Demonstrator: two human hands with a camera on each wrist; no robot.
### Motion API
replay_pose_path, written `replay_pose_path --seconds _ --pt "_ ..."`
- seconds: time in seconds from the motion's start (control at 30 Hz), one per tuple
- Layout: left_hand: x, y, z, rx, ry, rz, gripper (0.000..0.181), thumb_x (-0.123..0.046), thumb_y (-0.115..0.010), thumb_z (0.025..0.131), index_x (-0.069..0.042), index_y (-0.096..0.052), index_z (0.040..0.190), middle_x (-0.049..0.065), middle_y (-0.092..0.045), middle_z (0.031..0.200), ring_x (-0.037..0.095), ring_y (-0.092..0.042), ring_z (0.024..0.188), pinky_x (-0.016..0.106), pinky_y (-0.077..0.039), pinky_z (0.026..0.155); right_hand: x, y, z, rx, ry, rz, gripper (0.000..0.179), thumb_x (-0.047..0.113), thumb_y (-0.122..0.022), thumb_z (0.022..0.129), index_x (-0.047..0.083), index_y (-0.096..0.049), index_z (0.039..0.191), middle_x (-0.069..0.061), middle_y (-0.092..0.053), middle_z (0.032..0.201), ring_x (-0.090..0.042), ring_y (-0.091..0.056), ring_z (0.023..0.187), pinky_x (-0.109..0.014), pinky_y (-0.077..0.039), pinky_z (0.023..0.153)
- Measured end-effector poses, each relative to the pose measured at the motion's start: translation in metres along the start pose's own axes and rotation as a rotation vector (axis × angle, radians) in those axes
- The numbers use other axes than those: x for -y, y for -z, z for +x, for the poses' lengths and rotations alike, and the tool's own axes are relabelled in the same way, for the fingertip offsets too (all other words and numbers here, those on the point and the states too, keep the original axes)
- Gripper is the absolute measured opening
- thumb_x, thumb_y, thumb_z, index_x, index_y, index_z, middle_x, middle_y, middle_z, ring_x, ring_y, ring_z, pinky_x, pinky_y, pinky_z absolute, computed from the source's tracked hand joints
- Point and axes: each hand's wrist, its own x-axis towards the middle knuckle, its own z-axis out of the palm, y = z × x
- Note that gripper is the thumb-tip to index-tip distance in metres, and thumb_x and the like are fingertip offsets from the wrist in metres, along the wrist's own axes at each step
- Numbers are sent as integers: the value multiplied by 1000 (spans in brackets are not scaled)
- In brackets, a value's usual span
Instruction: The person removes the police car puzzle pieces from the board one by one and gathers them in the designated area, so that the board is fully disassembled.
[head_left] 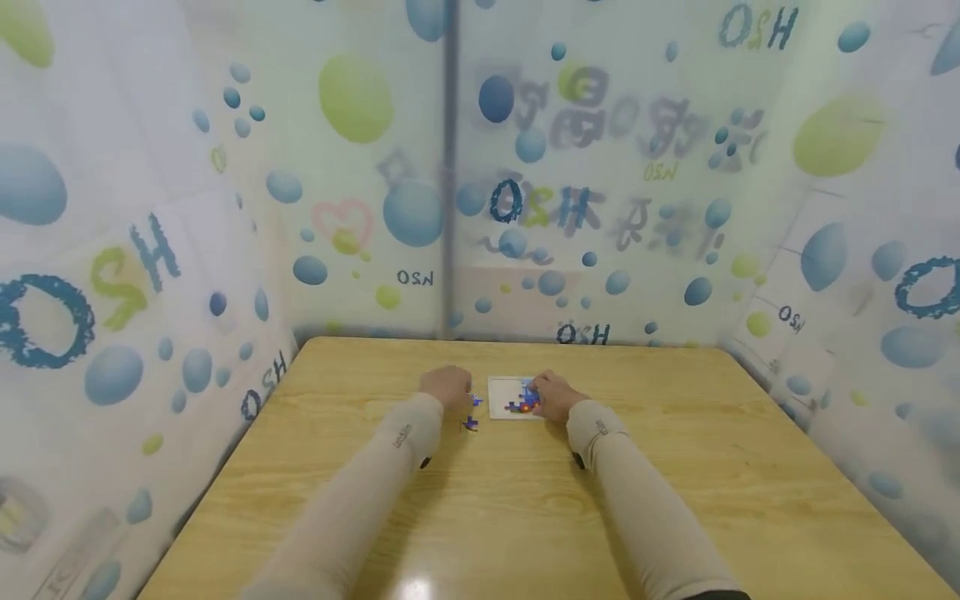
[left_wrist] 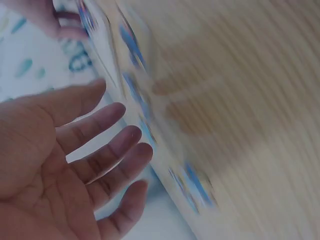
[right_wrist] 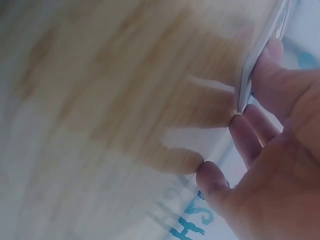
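The left hand (head_left: 447, 388) is hovering, spread, by loose puzzle pieces (head_left: 470, 424); the right hand (head_left: 557, 397) is pinching the tray (head_left: 500, 392).

Long pale beige sleeves (head_left: 352, 504) worn; small dark lettering (head_left: 402, 436) printed near both cuffs (head_left: 587, 415); small black pieces (head_left: 578, 461) glimpsed just beneath.

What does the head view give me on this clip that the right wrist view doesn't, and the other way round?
Only the head view: the left hand, the loose puzzle pieces left of the white tray, and the layout of the partial puzzle inside it.

Only the right wrist view: the palm side of the right hand, with the tray's edge pinched between thumb and fingers, and a lower fingertip against the wooden table.

Both: the right hand at the tray, the table and the printed curtain.
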Motion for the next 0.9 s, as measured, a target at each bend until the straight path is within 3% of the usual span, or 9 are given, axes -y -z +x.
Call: replay_pose_path --seconds 0.1,0.2,0.23,0.37,0.47,0.57,0.73,0.9 --pt "-31 -4 7 73 -49 3 19 -17 -62 99 -9 -71 113 3 -71 110 18 -66 96 34 -55 83 -6 -2 5 -13 -15 -20 45 20 -66 100 3 -53 139 -19 -42 146 -37 -42 137 -50 -35 115" --pt "-48 -6 10 96 -85 -26 31 -12 -57 102 -12 -69 130 2 -66 135 24 -59 127 44 -47 107 -7 -2 8 -22 -13 -40 45 21 -67 100 3 -53 139 -20 -44 144 -38 -43 136 -50 -36 115" --pt "-51 -8 11 108 -96 -44 30 -12 -56 102 -11 -69 130 3 -66 135 24 -59 128 43 -46 108 -6 -2 8 -20 -13 -45 46 21 -67 100 3 -53 139 -20 -43 144 -38 -42 136 -50 -36 115" --pt "-58 -16 16 126 -120 -87 29 -9 -60 99 -9 -72 125 4 -68 131 25 -61 123 42 -49 105 -1 -3 4 -22 -3 -43 44 19 -67 99 1 -53 137 -20 -44 141 -39 -43 134 -50 -37 114" --pt "-59 -23 22 124 -105 -117 30 -7 -61 95 -6 -71 124 6 -69 127 26 -63 118 41 -51 102 1 -2 2 -21 -3 -22 43 17 -68 99 1 -54 135 -20 -44 139 -39 -45 131 -50 -38 113" --pt "-60 -27 26 129 -73 -201 23 -8 -61 96 -4 -66 118 6 -69 118 24 -65 109 39 -53 95 1 -2 2 -14 -10 -19 43 18 -68 99 1 -53 136 -20 -44 140 -38 -46 130 -49 -39 112" --pt "-61 -25 28 97 -58 -373 13 -8 -67 95 -8 -58 105 5 -65 102 21 -61 90 37 -54 82 -2 -3 5 -25 -15 -14 43 17 -68 99 0 -53 136 -21 -44 139 -38 -46 128 -49 -40 111" --pt "-59 -27 29 53 -71 -433 14 -7 -70 93 -8 -60 103 3 -65 96 17 -60 82 31 -53 72 -5 -5 9 -17 -17 -11 44 19 -68 99 1 -54 136 -20 -44 140 -37 -45 131 -49 -39 112"
